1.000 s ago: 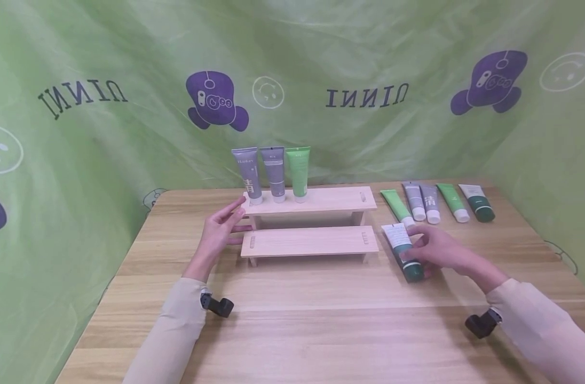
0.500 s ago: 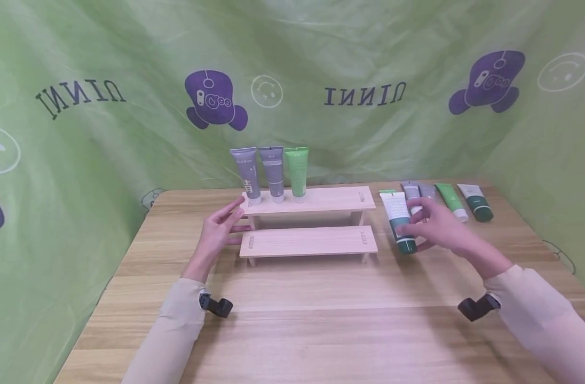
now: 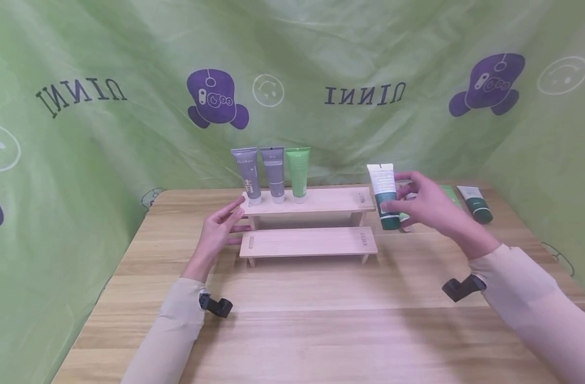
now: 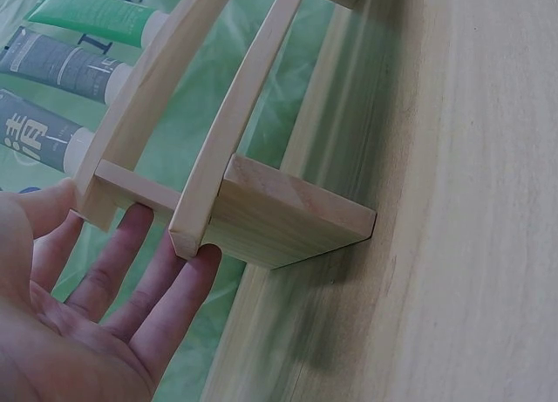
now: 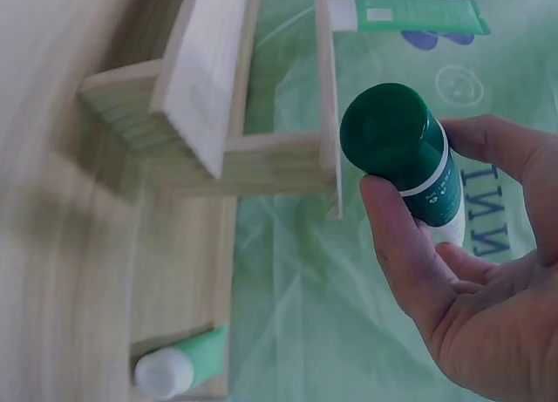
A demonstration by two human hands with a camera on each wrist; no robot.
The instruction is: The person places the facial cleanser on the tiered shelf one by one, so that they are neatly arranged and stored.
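Observation:
My right hand (image 3: 429, 205) grips a white and dark green squeeze tube (image 3: 382, 194), lifted cap down just right of the two-tier wooden rack (image 3: 309, 242). In the right wrist view, thumb and fingers go round the tube (image 5: 397, 149), its green cap towards the camera. My left hand (image 3: 217, 229) touches the rack's left end; in the left wrist view its fairly straight fingers rest against the board ends (image 4: 187, 232). Two grey-purple tubes (image 3: 248, 173) (image 3: 274, 173) and a green tube (image 3: 298, 173) stand cap down on the upper tier's left half.
More tubes lie on the wooden table (image 3: 292, 320) right of the rack, partly hidden by my right hand. A white and dark green one (image 3: 475, 204) is the farthest right. A printed green cloth (image 3: 360, 138) hangs behind and at both sides.
My right hand has lifted the white and dark green tube off the table, moving it up, away and left towards the rack, and bringing it more upright. The left hand stays put.

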